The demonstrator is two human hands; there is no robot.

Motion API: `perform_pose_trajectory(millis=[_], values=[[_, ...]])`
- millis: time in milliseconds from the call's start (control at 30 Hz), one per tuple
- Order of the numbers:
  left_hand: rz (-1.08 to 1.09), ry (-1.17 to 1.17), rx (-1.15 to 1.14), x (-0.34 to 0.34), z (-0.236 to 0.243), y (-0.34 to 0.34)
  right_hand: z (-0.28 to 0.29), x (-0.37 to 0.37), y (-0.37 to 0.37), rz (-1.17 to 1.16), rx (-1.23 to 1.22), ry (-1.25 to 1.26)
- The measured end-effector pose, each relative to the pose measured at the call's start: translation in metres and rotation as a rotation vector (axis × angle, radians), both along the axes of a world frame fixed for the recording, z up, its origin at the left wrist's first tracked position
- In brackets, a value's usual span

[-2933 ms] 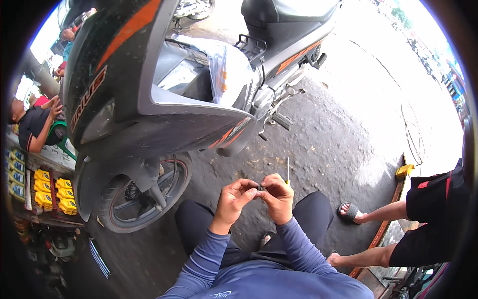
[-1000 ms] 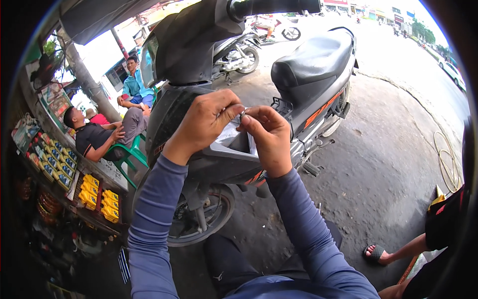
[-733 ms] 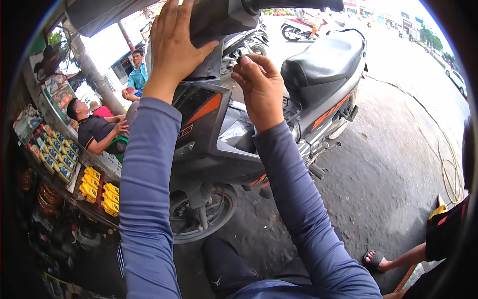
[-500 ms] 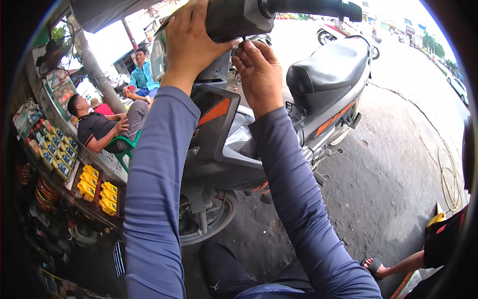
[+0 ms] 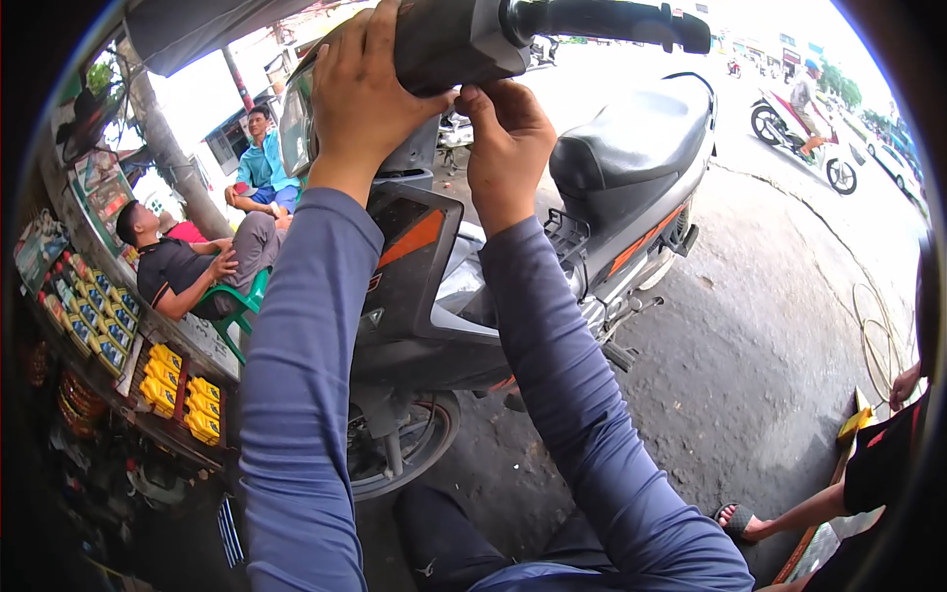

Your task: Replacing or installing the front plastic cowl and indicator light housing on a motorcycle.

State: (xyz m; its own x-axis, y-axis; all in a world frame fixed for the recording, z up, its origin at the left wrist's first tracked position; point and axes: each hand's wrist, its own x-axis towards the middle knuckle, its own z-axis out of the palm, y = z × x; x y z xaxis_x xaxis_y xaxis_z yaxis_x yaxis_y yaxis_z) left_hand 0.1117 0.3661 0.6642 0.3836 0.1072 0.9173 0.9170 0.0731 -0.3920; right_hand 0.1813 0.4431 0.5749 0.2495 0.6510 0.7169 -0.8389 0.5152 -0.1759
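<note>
A black and grey scooter (image 5: pixel 400 326) with orange panels stands in front of me. My left hand (image 5: pixel 360 104) is wrapped around the side of its dark handlebar cover (image 5: pixel 449 44), thumb along the lower edge. Just below that cover, my right hand (image 5: pixel 508 143) is closed in a pinch, its fingertips against the underside near the left thumb. Whatever the pinch holds is hidden by the fingers. The black handlebar grip (image 5: pixel 602 22) sticks out to the right of the cover, with neither hand on it.
At left, a shelf (image 5: pixel 187 439) carries yellow bottles (image 5: pixel 163 375) and other bottles. Two people sit beyond it, one on a green chair (image 5: pixel 237 314). A person's sandalled foot (image 5: pixel 742 521) is at lower right, near a coiled hose (image 5: pixel 873 335). A rider passes on a motorbike (image 5: pixel 804 133).
The view has shifted slightly. My right fingertips have moved up against the cover; the thin dark stem seen above them before is now hidden. The motorbike in the street has moved right.
</note>
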Motion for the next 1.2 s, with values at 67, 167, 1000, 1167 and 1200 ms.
perform_pose_trajectory(millis=[67, 167, 1000, 1167, 1200], values=[[-0.018, 0.006, 0.01, -0.002, 0.001, 0.0, 0.004, 0.0, -0.001, 0.231, -0.025, 0.034], [-0.009, 0.024, 0.016, -0.006, 0.001, -0.003, 0.005, 0.007, 0.001, 0.81, -0.122, 0.076], [-0.001, -0.092, -0.101, -0.018, -0.01, 0.006, -0.015, 0.035, 0.013, -0.244, -0.063, -0.39], [-0.381, -0.259, -0.419, -0.029, 0.004, -0.033, -0.036, 0.055, -0.065, -0.458, -0.192, -0.599], [-0.485, -0.323, -0.477, -0.035, 0.006, -0.054, -0.044, 0.055, -0.089, -0.421, -0.251, -0.679]])
